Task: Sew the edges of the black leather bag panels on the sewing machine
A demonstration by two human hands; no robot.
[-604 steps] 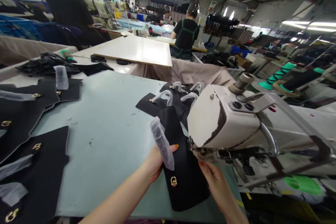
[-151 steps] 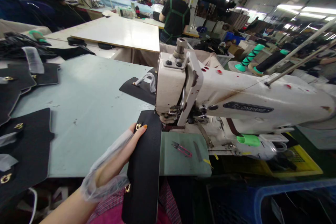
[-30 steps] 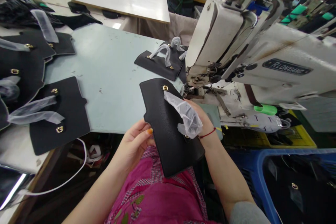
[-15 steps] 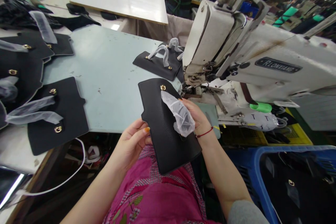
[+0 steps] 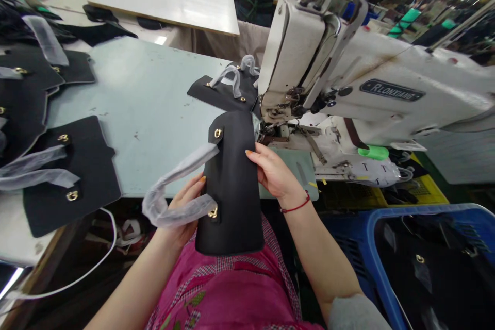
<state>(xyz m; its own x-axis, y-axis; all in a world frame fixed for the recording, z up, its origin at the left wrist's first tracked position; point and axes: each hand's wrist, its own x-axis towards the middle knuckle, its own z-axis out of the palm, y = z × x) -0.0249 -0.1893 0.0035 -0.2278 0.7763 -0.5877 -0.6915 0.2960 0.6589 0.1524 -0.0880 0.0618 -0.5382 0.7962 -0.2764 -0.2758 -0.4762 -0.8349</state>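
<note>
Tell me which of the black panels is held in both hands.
The panel in mid-picture, between the left hand and the right hand, its wrapped handle looping across the left hand. The other panels lie away from both hands.

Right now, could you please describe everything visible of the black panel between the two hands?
The black panel looks like leather, long and gently curved across its width. Two gold fittings along its left side carry a whitish-wrapped strap, looped over the left hand. That hand and the right hand hold its opposite long edges. Its near end overlaps the pink apron in view; contact there is unclear.
</note>
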